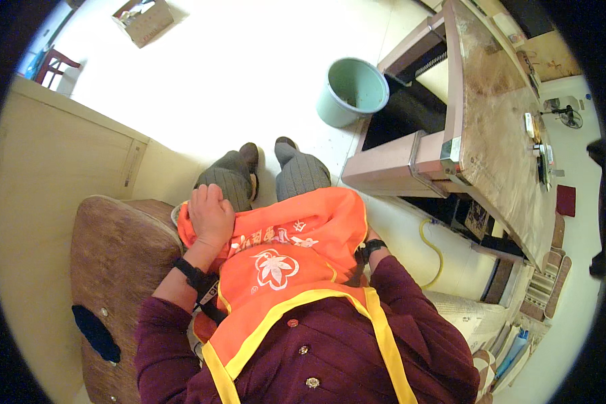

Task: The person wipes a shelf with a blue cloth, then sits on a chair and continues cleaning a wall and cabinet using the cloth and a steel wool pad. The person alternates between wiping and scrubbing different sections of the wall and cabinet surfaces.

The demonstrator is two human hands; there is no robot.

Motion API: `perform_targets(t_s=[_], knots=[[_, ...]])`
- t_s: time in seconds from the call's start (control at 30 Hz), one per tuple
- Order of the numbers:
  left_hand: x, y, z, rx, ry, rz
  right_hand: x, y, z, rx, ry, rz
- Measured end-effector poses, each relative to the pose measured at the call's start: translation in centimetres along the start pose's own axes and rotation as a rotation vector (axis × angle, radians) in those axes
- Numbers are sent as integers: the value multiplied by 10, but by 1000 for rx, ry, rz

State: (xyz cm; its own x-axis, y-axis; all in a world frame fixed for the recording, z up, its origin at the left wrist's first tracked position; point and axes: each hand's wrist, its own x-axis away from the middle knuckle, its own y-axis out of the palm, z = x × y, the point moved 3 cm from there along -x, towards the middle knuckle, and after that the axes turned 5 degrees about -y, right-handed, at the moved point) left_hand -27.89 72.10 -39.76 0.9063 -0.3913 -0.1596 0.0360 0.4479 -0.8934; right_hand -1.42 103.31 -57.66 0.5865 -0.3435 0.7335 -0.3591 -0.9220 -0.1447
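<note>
My left hand point(211, 216) rests flat on my left thigh, at the edge of an orange apron point(303, 262) with yellow trim and a white printed flower and writing. Its fingers lie side by side, extended, with nothing visible in them. My right hand point(371, 234) is at the apron's right edge; only a small part near the wrist shows, and the apron hides its fingers. Each wrist bears a black band. Grey trouser legs point(303, 175) and dark shoes point(250, 154) show beyond the apron.
A green plastic bucket point(336, 108) with some debris inside stands ahead on the pale floor. To the right is a table point(485, 121) with small items on it, and a yellow hose point(438, 252) below. A brown upholstered seat point(126, 262) is at left; a cardboard box point(149, 25) lies farther off.
</note>
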Motion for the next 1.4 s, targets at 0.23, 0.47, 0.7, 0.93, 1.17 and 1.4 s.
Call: perform_targets(t_s=[0.23, 0.47, 0.7, 0.93, 1.17, 1.4], knots=[[10, -3, -17, -63, -84, 44, -12, 4, -49, 21, -145, -54], [19, 8, -27, -4, -75, 108, 22, 1, -112, 383, -596, -195], [22, 6, -21, 127, -50, 102, 51, -24, -157, 234, -326, 90], [2, 13, -39, 328, -97, -299, 79, 26, -236, 491, -807, 233], [-49, 24, -88, 811, -510, -824, 80, 122, -247, 712, -1004, -145], [-78, 114, -165, 520, -723, -724, 76, 130, -230, 817, -1133, 273]])
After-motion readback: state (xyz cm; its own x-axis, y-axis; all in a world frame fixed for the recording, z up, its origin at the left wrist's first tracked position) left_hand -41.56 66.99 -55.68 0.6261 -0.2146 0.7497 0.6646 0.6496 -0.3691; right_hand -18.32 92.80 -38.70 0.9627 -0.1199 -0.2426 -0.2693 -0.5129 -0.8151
